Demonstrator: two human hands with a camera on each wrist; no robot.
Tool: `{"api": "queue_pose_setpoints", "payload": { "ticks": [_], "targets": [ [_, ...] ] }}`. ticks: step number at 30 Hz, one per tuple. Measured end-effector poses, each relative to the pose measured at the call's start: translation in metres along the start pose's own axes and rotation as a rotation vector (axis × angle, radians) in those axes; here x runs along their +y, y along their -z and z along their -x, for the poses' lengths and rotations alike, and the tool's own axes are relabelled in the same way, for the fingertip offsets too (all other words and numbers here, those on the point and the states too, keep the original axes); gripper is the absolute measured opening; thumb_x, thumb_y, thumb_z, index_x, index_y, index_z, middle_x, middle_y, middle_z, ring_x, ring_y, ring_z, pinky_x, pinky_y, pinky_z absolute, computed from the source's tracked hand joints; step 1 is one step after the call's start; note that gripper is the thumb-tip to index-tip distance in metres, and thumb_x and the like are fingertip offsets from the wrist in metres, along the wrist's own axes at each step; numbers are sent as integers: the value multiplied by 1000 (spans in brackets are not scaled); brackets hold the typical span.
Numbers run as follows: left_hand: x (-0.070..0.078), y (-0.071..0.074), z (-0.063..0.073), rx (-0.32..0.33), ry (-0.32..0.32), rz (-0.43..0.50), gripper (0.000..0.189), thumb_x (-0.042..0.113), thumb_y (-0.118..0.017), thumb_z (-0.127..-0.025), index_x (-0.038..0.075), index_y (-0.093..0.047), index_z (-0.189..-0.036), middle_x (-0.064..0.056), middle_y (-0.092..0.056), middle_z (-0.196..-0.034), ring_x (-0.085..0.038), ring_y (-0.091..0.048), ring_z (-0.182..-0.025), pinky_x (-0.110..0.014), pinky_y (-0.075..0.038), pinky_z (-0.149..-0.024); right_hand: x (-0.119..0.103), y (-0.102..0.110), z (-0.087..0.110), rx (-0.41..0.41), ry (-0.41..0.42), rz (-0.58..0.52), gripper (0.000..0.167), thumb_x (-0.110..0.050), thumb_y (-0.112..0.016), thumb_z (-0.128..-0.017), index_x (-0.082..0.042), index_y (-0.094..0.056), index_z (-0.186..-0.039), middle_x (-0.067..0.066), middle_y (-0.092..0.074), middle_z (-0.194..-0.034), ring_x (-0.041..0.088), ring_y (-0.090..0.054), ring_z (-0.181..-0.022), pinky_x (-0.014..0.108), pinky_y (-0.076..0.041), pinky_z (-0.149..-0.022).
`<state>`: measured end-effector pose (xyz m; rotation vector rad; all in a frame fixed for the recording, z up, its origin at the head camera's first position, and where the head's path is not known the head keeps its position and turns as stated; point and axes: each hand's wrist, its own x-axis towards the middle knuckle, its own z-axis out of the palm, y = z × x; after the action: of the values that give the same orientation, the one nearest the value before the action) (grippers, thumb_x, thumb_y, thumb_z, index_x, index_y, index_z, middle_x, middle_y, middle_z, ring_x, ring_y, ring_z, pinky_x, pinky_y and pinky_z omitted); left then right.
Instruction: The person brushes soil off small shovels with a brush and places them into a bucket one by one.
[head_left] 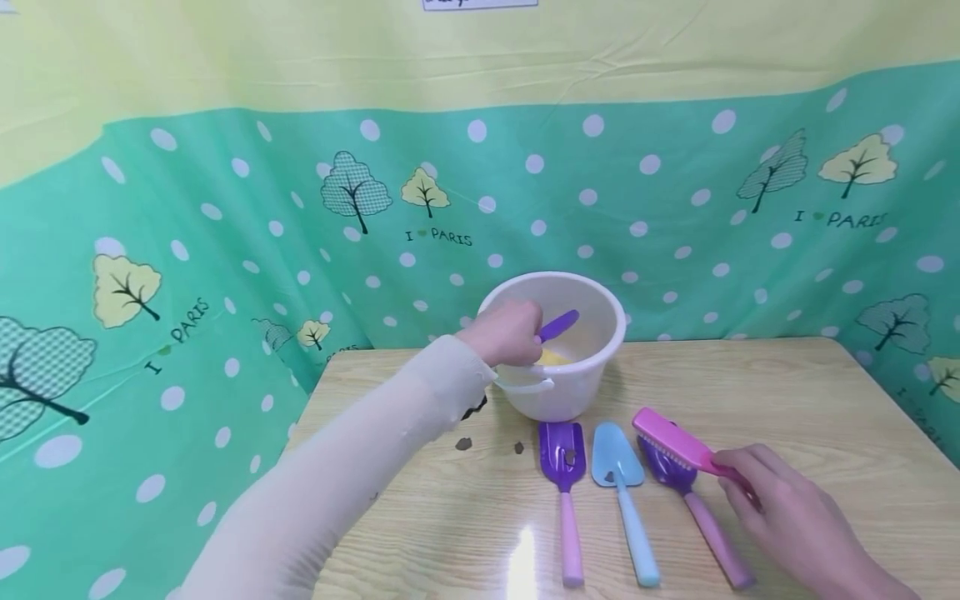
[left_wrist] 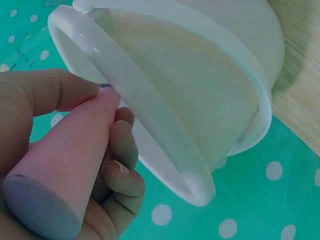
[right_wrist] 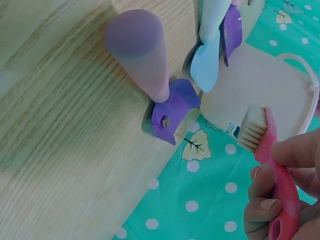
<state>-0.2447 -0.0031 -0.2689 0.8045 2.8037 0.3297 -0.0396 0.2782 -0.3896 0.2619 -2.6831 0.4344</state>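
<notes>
My left hand (head_left: 508, 329) is at the near left rim of a white bucket (head_left: 562, 400), gripping the pink handle (left_wrist: 65, 150) of a small hand shovel. Its narrow purple blade (head_left: 560, 325) shows inside the bucket, partly hidden behind the hand. My right hand (head_left: 795, 508) holds a pink brush (head_left: 671, 439) by its handle. Pale bristles (right_wrist: 254, 127) face down over a purple scoop (head_left: 667, 467) with a pink handle; I cannot tell whether they touch it. To its left lie a light blue trowel (head_left: 618, 458) and another purple shovel (head_left: 562, 454).
Dark flakes (head_left: 463, 444) lie on the wooden table (head_left: 420, 525), and small dark pieces sit on the tools. Something yellow (head_left: 553, 358) lies inside the bucket. A white bucket handle (head_left: 525, 387) hangs at the front. Behind stands a green dotted curtain (head_left: 420, 275).
</notes>
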Motion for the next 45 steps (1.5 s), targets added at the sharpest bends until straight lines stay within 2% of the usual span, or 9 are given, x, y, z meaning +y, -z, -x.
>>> {"api": "queue_pose_setpoints", "payload": {
  "ticks": [5,10,15,21,27,35,38,45],
  "targets": [
    [4,-5,-9,-58,23,7,12,4,-66,-75,11,-58,-81,-3,-60,-77,-17,-55,-69,-25,-48,-63,0,0,0,-2,-7,0,30,-2,-75,-73,-13,-66,-100,-6,-60,-92,15,-61,-77,30,-52,-58],
    [8,-11,-14,-96,80,62,13,5,-66,-76,12,-57,-83,-3,-59,-80,-17,-56,-73,-27,-49,-66,1,0,0,-24,-24,-17,29,-3,-74,-75,-13,-66,-101,-4,-61,-93,18,-62,-80,35,-54,-60],
    [12,-16,-17,-84,135,123,16,3,-67,-74,13,-58,-83,-2,-58,-82,-18,-55,-75,-28,-48,-66,0,-2,1,-20,-26,-10,29,-3,-74,-75,-13,-66,-101,-5,-61,-92,17,-62,-80,36,-54,-61],
    [14,-18,-18,-67,157,122,17,2,-69,-72,12,-59,-80,-1,-60,-84,-18,-55,-76,-28,-47,-64,-1,-3,1,-34,-36,-3,29,-4,-74,-75,-14,-66,-101,-7,-59,-91,13,-59,-77,29,-52,-59],
    [15,-20,-17,-76,213,179,14,6,-72,-75,11,-60,-80,-1,-62,-87,-18,-57,-80,-28,-48,-63,0,-4,2,-44,-45,5,29,-5,-74,-75,-15,-66,-101,-7,-59,-91,11,-57,-76,28,-51,-58],
    [16,-22,-19,-74,209,155,7,5,-68,-77,9,-63,-74,-2,-63,-79,-18,-57,-69,-28,-47,-58,0,-5,3,-46,-60,0,28,-4,-74,-76,-14,-66,-101,-5,-59,-90,13,-59,-77,33,-53,-59],
    [16,-24,-23,-87,204,155,11,8,-69,-78,11,-60,-72,-2,-61,-78,-18,-56,-69,-28,-46,-59,0,-5,3,-48,-63,-8,28,-4,-74,-76,-14,-66,-102,-5,-59,-91,15,-60,-78,36,-54,-61],
    [15,-33,-34,-120,225,166,12,19,-73,-79,13,-64,-75,-1,-64,-80,-17,-58,-73,-29,-48,-62,1,-6,3,-26,-46,11,29,-4,-75,-75,-14,-66,-100,-6,-59,-90,13,-59,-76,32,-53,-59]
  ]
}}
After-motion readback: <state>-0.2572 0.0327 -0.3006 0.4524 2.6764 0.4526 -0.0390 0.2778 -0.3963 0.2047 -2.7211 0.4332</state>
